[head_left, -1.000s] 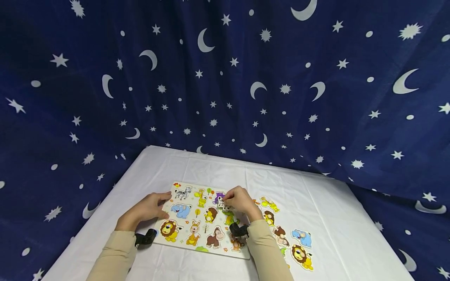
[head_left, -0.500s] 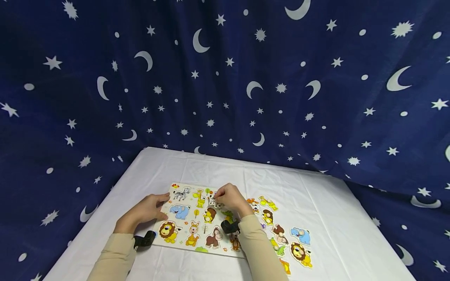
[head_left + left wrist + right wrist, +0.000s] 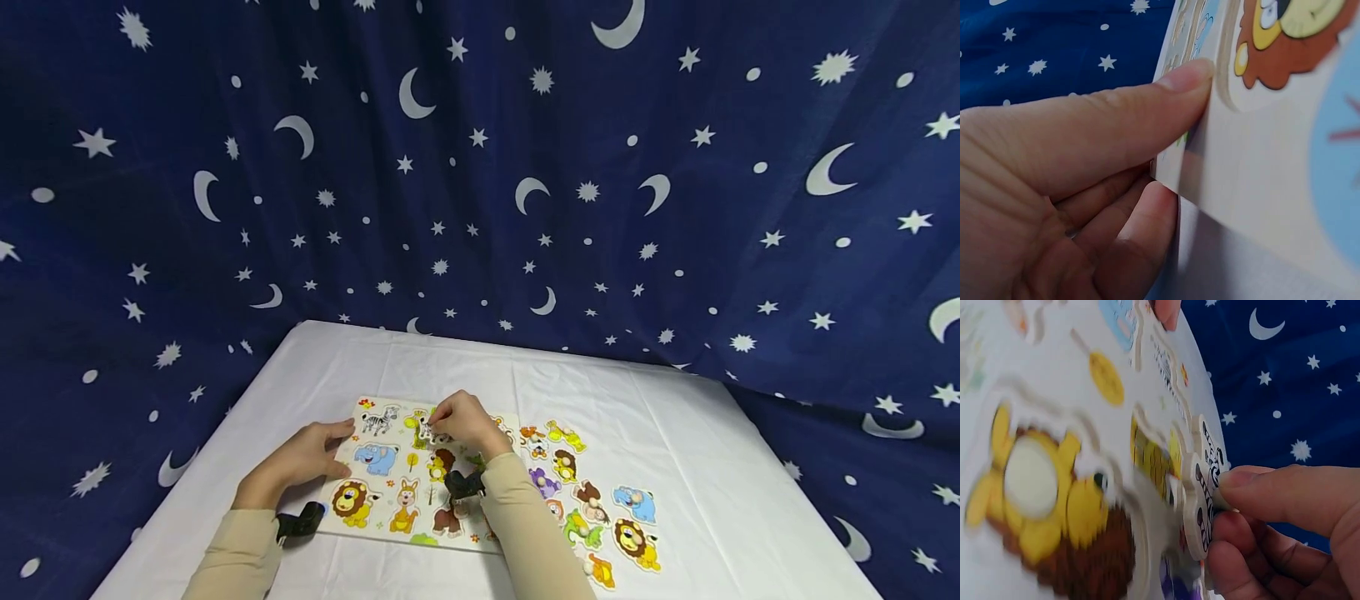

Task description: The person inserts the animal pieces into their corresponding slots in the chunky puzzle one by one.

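Note:
My left hand (image 3: 300, 458) holds the left edge of the wooden animal puzzle board (image 3: 1254, 162). In the left wrist view its thumb lies on the top face, with the other fingers bent at the edge below. My right hand (image 3: 467, 423) pinches a zebra puzzle piece (image 3: 1200, 506) between thumb and fingers. That piece is tilted, close over the board's giraffe recess (image 3: 1154, 456) in the right wrist view. The board's printed zebra recess (image 3: 380, 421) lies left of it in the head view. The fingers hide part of the piece.
Right of the board, several knobbed animal pieces lie on the white tablecloth, among them a giraffe (image 3: 566, 435), a hedgehog (image 3: 564, 467), a crocodile (image 3: 582, 529), an elephant (image 3: 635, 503) and a lion (image 3: 636, 542). A dark blue star-and-moon curtain (image 3: 480, 208) hangs behind the table.
My right hand has moved left across the board with the zebra piece, from the hippo recess to the giraffe recess. The left hand keeps its hold on the edge. The head view has shifted slightly.

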Demonstrator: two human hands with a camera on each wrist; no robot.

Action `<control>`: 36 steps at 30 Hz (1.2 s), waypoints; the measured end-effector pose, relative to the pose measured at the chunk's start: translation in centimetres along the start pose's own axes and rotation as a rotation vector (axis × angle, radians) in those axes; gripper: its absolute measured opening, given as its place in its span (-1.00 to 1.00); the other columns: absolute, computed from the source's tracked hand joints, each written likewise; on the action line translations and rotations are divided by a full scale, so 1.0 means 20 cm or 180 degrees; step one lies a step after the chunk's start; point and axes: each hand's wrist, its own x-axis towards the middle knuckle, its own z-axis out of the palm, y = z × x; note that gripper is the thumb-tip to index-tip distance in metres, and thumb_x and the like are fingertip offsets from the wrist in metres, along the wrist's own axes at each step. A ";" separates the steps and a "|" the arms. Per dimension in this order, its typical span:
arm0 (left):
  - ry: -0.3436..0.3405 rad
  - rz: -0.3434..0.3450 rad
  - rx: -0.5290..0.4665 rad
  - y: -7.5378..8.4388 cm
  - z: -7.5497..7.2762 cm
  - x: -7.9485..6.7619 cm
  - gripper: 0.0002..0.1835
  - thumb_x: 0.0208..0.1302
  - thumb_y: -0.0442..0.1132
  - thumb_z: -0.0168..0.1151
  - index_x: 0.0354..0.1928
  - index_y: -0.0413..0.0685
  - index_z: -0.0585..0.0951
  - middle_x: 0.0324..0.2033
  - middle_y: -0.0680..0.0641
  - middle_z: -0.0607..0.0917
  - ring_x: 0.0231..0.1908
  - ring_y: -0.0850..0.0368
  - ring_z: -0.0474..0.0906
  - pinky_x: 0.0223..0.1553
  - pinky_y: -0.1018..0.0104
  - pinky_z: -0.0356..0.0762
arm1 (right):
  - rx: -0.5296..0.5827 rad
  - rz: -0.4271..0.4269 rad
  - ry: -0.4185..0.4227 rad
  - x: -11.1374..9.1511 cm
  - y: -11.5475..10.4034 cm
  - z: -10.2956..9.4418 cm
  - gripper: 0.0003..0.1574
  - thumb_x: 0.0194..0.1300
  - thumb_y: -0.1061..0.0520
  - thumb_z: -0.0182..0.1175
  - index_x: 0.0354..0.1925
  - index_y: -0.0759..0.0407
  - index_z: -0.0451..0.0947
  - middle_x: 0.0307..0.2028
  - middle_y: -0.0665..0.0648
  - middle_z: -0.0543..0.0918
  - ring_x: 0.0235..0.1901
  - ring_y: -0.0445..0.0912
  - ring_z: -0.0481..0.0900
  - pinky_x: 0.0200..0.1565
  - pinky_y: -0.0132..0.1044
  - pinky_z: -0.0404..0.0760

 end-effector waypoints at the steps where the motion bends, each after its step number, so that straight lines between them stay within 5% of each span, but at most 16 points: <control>1: -0.0002 0.0005 -0.0003 0.00 0.00 0.00 -0.11 -0.14 -0.41 0.57 0.32 -0.46 0.41 0.41 -0.42 0.33 0.44 -0.39 0.19 0.43 -0.24 0.19 | 0.0015 0.0005 -0.0001 0.01 -0.01 0.01 -0.93 0.16 0.31 0.38 -0.37 0.21 0.79 -0.30 0.13 0.80 -0.49 -0.25 0.57 -0.45 -0.43 0.55; 36: 0.0042 0.0041 -0.0041 0.01 0.00 -0.01 -0.17 -0.09 -0.44 0.55 0.30 -0.45 0.44 0.38 -0.40 0.39 0.44 -0.36 0.22 0.44 -0.22 0.19 | 0.0366 0.0192 0.0143 0.18 -0.15 0.22 -0.93 0.16 0.35 0.38 -0.39 0.25 0.79 -0.36 0.14 0.81 -0.46 -0.24 0.57 -0.44 -0.47 0.53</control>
